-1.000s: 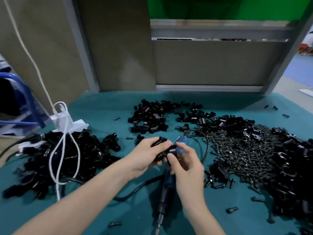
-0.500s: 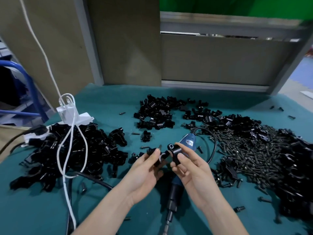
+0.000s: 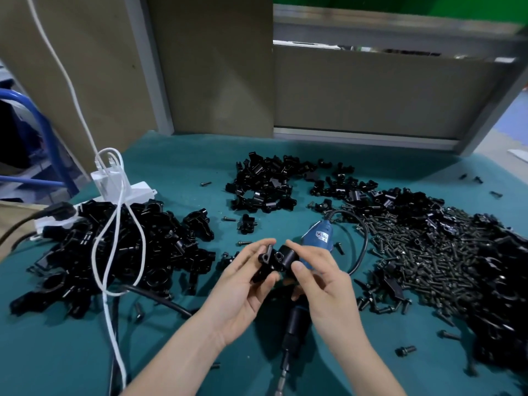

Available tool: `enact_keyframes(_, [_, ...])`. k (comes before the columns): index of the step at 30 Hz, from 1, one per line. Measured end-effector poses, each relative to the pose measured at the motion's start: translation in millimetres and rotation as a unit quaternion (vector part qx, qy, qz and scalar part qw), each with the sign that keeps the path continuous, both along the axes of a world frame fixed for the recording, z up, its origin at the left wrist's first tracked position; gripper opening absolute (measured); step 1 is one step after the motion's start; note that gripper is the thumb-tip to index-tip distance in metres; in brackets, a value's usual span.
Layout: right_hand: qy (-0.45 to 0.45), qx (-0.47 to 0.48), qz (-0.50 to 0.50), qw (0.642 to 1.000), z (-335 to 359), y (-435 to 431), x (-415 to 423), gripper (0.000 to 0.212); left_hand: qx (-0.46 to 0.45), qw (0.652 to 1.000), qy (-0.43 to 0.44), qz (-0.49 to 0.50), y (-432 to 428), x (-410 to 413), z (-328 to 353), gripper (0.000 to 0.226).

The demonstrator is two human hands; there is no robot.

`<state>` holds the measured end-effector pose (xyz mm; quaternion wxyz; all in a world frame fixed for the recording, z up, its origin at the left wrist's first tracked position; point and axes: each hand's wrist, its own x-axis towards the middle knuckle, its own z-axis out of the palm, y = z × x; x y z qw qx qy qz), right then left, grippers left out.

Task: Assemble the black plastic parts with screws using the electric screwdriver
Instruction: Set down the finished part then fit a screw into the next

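Above the middle of the teal bench (image 3: 177, 164), both hands are pinching. The left hand (image 3: 243, 290) holds a lugged black plastic part (image 3: 264, 262) between thumb and fingertips, and the right hand (image 3: 323, 281) holds a rounded black plastic part (image 3: 287, 256) the same way. The two pieces meet between the hands, holes facing up toward the camera, though whether they are fully seated cannot be told. The electric screwdriver (image 3: 318, 238) lies on the bench directly beneath the hands. Its long axis runs from far-right to near, with the blue body beyond the right fingers and the bit (image 3: 283, 371) pointing back toward the person. Its black cable (image 3: 363, 241) loops off the far end. The right hand sits over the tool's grip and is the nearer one to it. It is also nearer to the heap of screws (image 3: 423, 252), which spreads just to its right. My judgement is that the left hand would steady the mated pair while the right fetches a screw, then the driver. A pile of black parts (image 3: 120, 247) lies to the left.
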<state>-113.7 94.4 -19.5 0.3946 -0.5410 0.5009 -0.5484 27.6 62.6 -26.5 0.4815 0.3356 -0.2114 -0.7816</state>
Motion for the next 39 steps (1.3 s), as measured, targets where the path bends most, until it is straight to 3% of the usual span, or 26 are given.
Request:
enact_keyframes(5, [0.116, 0.000, 0.009, 0.993, -5, 0, 3, 0.045, 0.017, 1.000, 0.004, 0.008, 1, -3, 2, 0.022])
enact_keyframes(14, [0.140, -0.089, -0.004, 0.986, 4, 3, 0, 0.041, 0.025, 1.000, 0.003, 0.007, 2, -7, -1, 0.024])
enact_keyframes(18, [0.191, -0.097, 0.011, 0.977, 3, 2, 0, 0.047, 0.000, 0.999, -0.038, -0.015, 5, -5, -1, 0.024])
enact_keyframes(25, [0.302, -0.140, 0.007, 0.943, 4, 1, -3, 0.053, 0.004, 1.000, -0.012, 0.013, 5, -8, 2, 0.026])
enact_keyframes(27, [0.312, -0.131, -0.002, 0.941, 5, 0, -3, 0.052, -0.021, 0.999, -0.042, 0.010, 7, -9, 2, 0.029])
enact_keyframes(29, [0.324, -0.128, -0.004, 0.938, 8, -2, -5, 0.050, -0.099, 0.981, -0.165, 0.007, 7, -6, 1, 0.037])
enact_keyframes(31, [0.341, -0.120, 0.005, 0.932, 13, -8, -7, 0.048, -0.213, 0.915, -0.342, 0.009, 4, 0, 1, 0.052])
enact_keyframes(33, [0.380, -0.095, 0.025, 0.920, 18, -16, -8, 0.048, -0.308, 0.843, -0.440, -0.006, 1, 8, -1, 0.063])
enact_keyframes(35, [0.424, -0.067, 0.052, 0.902, 18, -26, -9, 0.048, -0.344, 0.823, -0.451, -0.022, -1, 12, -5, 0.060])
enact_keyframes(39, [0.473, -0.015, 0.087, 0.877, 16, -40, -9, 0.050, -0.321, 0.842, -0.434, 0.019, -7, 13, -13, 0.040])
